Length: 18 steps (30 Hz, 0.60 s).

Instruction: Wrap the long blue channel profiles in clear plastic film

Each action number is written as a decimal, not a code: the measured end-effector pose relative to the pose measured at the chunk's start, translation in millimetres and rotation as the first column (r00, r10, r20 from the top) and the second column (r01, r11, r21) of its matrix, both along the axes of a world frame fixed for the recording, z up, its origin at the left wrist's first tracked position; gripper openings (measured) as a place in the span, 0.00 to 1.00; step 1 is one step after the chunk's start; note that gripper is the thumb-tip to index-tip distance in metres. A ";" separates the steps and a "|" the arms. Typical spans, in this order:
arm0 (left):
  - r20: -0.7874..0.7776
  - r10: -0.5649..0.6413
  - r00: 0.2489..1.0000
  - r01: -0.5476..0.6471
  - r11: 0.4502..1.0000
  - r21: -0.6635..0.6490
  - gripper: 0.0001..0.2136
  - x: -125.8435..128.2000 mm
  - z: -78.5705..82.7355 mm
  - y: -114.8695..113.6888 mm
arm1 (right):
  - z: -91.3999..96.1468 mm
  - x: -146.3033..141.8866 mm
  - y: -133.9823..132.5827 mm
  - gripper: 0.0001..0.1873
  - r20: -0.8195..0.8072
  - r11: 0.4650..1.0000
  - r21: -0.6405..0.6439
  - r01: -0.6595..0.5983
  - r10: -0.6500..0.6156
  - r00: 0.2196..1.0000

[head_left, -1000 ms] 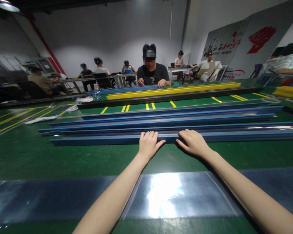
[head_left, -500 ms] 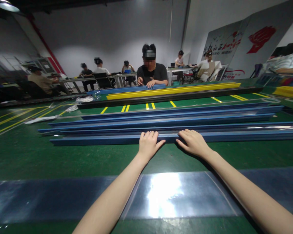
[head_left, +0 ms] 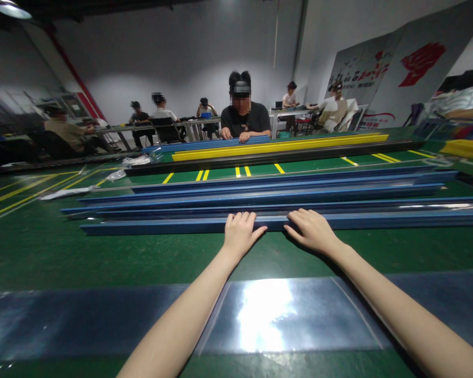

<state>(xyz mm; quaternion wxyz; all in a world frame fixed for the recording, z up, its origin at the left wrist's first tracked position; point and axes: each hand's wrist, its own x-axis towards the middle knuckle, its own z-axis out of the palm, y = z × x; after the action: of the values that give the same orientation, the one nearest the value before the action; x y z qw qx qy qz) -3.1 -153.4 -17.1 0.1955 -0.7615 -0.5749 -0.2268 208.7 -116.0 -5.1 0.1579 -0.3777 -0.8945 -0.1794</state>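
A long blue plastic channel strip (head_left: 142, 227) lies lengthwise across the green table in front of me. My left hand (head_left: 239, 231) hooks its fingers over the near wall of this strip, the thumb pointing right along its front. To the right, a short gap away, my right hand (head_left: 308, 228) grips the same wall, its thumb pointing left. The fingertips of both hands are partly hidden inside the channel. Several similar blue strips (head_left: 260, 195) lie just beyond, roughly parallel. Under my forearms runs a wide, shiny, dark bluish see-through sheet (head_left: 102, 317).
A yellow strip (head_left: 279, 148) and a black strip (head_left: 228, 162) lie farther back on the green table (head_left: 55, 257). Crumpled clear plastic (head_left: 118, 174) is at the left. Across the table sits a co-worker (head_left: 246, 118) with hands on another blue strip (head_left: 205, 144).
Both my hands and the strip under them stay still. The co-worker across the table has lowered a raised hand onto the far blue strip.
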 end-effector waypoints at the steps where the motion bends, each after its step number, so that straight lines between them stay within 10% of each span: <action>1: 0.001 0.001 1.000 -0.001 1.000 0.001 0.17 0.0 -0.1 0.1 | -0.1 0.0 0.0 0.16 -0.001 1.000 -0.001 0.000 0.000 1.000; 18: 0.016 -0.006 1.000 0.006 1.000 -0.003 0.16 0.9 0.1 0.3 | 20.6 -20.0 -8.6 0.11 -0.145 0.969 -0.244 0.032 -0.069 0.987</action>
<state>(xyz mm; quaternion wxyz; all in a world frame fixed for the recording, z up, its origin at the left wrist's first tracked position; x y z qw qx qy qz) -2.3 -153.1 -17.1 0.1893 -0.7615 -0.5746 -0.2327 188.7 -124.6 15.5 0.1742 -0.4293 -0.8851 -0.0440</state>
